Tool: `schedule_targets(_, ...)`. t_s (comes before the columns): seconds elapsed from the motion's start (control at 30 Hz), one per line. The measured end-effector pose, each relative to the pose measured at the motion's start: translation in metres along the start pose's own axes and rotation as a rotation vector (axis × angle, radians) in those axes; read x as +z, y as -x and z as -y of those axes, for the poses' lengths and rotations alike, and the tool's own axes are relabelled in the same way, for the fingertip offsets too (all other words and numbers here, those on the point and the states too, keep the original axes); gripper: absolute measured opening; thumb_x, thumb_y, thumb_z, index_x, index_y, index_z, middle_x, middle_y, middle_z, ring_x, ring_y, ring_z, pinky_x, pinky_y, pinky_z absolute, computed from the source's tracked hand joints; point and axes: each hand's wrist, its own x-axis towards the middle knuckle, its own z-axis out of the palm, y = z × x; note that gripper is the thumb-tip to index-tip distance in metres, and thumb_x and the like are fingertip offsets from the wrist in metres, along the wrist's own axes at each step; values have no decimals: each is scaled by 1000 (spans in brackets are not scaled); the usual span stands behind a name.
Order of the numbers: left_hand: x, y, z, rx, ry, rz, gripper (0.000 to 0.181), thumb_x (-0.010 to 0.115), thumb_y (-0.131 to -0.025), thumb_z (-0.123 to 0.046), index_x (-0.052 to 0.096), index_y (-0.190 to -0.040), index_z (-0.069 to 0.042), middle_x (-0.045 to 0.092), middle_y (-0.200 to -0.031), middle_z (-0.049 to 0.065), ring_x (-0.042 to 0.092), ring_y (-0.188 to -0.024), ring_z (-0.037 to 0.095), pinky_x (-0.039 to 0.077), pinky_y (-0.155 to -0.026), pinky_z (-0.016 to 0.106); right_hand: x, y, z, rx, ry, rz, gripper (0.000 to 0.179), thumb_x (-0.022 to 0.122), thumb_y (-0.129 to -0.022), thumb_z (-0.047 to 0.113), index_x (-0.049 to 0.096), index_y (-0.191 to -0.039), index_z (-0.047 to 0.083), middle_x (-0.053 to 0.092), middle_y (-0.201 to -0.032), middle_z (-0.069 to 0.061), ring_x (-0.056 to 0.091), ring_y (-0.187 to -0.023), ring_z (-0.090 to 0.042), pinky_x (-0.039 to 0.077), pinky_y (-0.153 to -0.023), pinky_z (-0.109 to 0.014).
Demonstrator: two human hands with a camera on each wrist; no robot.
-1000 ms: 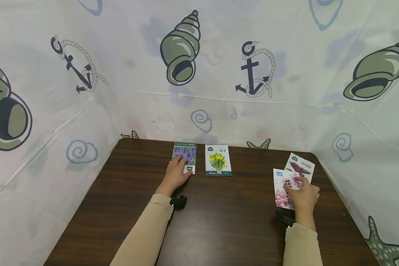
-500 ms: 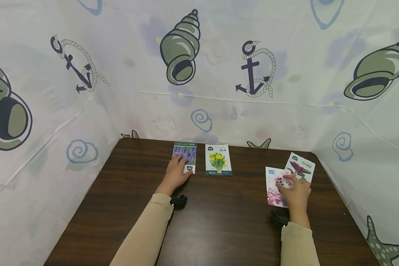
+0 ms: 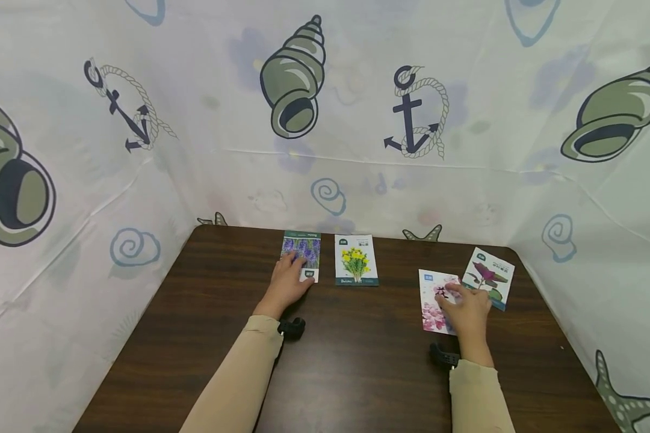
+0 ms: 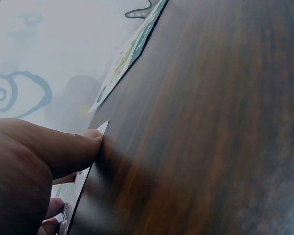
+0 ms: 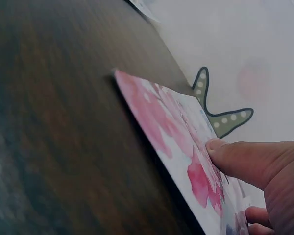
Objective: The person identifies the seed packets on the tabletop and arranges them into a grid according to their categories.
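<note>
In the head view my left hand (image 3: 284, 285) rests on a seed packet (image 3: 306, 245) with purple flowers at the table's far side. The left wrist view shows the thumb (image 4: 81, 152) on that packet's near edge. My right hand (image 3: 469, 317) presses from above on a seed packet (image 3: 435, 316) with pink blossoms, its thumb and fingers spread on the printed face. In the right wrist view the thumb (image 5: 235, 155) touches the face of this pink packet (image 5: 166, 132), and a dark shadow runs under its edge. The right hand covers part of the pink packet.
A packet with yellow flowers (image 3: 355, 260) lies to the right of the purple one. Another with a dark purple bloom (image 3: 487, 278) lies tilted at the far right, just beyond the right hand. The brown table (image 3: 352, 367) meets a printed cloth wall (image 3: 352, 90).
The right hand has slid the pink packet leftward, off the dark purple one, which now shows almost whole. The left hand and the other packets have stayed put.
</note>
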Motion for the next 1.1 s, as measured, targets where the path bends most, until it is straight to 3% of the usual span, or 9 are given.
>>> schedule_targets(0.2, 2, 1, 3, 48, -20, -24, 66, 76, -103, -30, 54, -157, -1, 31, -174, 32, 23, -165, 54, 17, -136, 69, 3, 2, 3, 2, 14, 59, 48, 82, -96, 33, 76, -133, 2, 42, -145, -35, 32, -138, -52, 39, -106, -67)
schedule_targets(0.37, 5, 0, 9, 73, -15, -46, 66, 76, -103, -34, 56, -156, -2, 33, -173, 32, 27, -162, 55, 22, -133, 71, 4, 2, 4, -69, 54, 75, 48, 82, -98, 31, 75, -134, -1, 52, -147, -33, 40, -138, -53, 38, -109, -67)
schedule_targets(0.53, 3, 0, 7, 59, 7, -35, 66, 77, -102, -31, 55, -157, -2, 31, -174, 31, 24, -164, 54, 18, -134, 71, 1, 0, 3, -110, 71, 109, 54, 83, -97, 33, 72, -138, -1, 53, -146, -33, 40, -137, -54, 36, -109, -68)
schedule_targets(0.8, 5, -2, 8, 37, 10, -23, 67, 77, -103, -33, 54, -158, -3, 30, -176, 28, 24, -166, 50, 17, -137, 67, 0, 2, -1, -112, 125, 209, 78, 83, -94, 53, 62, -152, 5, 42, -154, -34, 36, -133, -51, 44, -103, -66)
schedule_targets(0.9, 7, -4, 10, 42, 21, -27, 68, 78, -102, -33, 54, -158, -3, 30, -176, 29, 23, -166, 50, 15, -137, 66, 0, 4, 0, -131, 135, 228, 81, 84, -93, 55, 61, -153, 6, 40, -157, -33, 33, -138, -53, 36, -111, -72)
schedule_targets(0.97, 9, -6, 14, 47, 36, -31, 68, 77, -102, -34, 54, -159, -3, 30, -176, 28, 21, -167, 50, 13, -138, 66, 0, 5, 0, -153, 139, 248, 82, 84, -92, 55, 61, -153, 5, 38, -164, -31, 27, -150, -56, 27, -120, -77)
schedule_targets(1.03, 10, -6, 16, 53, 29, -33, 69, 77, -102, -34, 54, -159, -3, 30, -176, 29, 20, -167, 50, 13, -138, 65, 0, 5, -1, -157, 122, 295, 86, 83, -93, 56, 57, -157, 4, 33, -174, -26, 18, -162, -55, 17, -128, -79)
schedule_targets(1.1, 10, -5, 16, 56, 28, -32, 69, 77, -102, -34, 54, -159, -2, 30, -176, 29, 20, -167, 50, 12, -138, 65, 0, 6, -2, -152, 91, 348, 93, 82, -93, 57, 50, -162, 3, 27, -179, -23, 12, -167, -52, 14, -130, -79)
